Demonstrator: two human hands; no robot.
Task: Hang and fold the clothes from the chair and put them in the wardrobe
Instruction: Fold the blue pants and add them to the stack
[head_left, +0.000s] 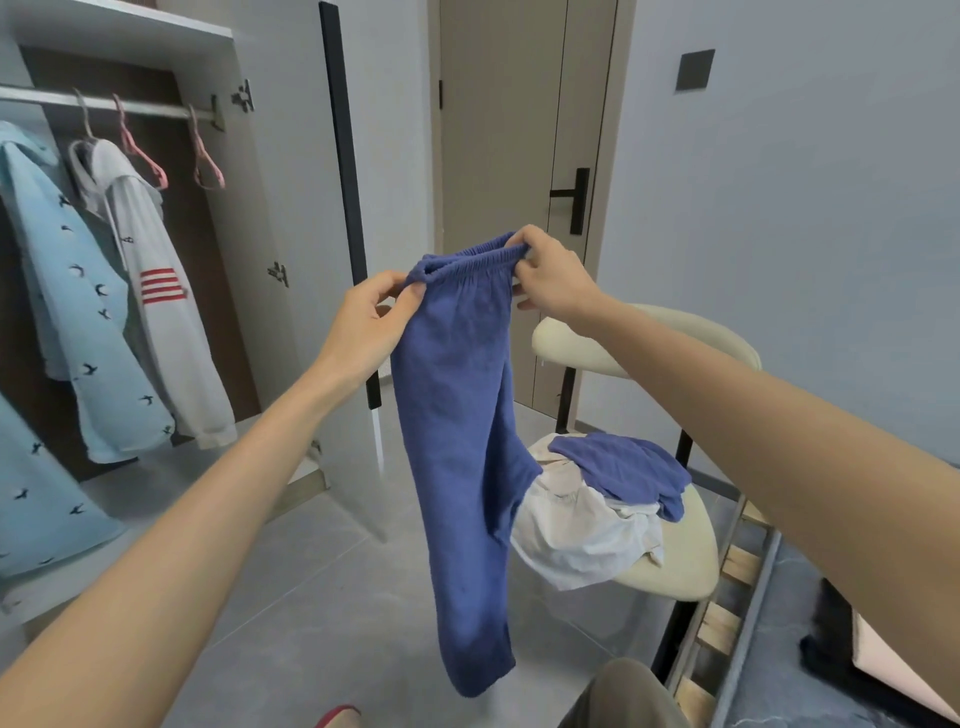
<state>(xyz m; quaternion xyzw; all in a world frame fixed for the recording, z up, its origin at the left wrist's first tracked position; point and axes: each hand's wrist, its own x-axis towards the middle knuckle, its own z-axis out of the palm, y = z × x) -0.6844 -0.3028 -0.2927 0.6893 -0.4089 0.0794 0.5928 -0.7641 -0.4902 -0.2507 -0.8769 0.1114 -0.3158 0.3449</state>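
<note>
Head view: soft, crinkled blue trousers (457, 415) hang at centre, long axis vertical, gathered elastic waistband at 12 o'clock, legs toward 6. The left hand (363, 332) pinches the waistband's 9 o'clock end, the right hand (556, 280) its 3 o'clock end. A cream chair (685, 566) stands at 4 o'clock.

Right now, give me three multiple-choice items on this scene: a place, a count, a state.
1. Where does the white garment lie? A on the floor; B on the chair seat; C in a drawer.
2. How many empty pink hangers hang on the wardrobe rail? A one; B two; C four.
3. How are the blue trousers held? A by one leg; B folded over an arm; C by the waistband, in both hands.
B: it is heaped on the seat. B: two hang bare. C: left hand and right hand pinch the waistband.
</note>
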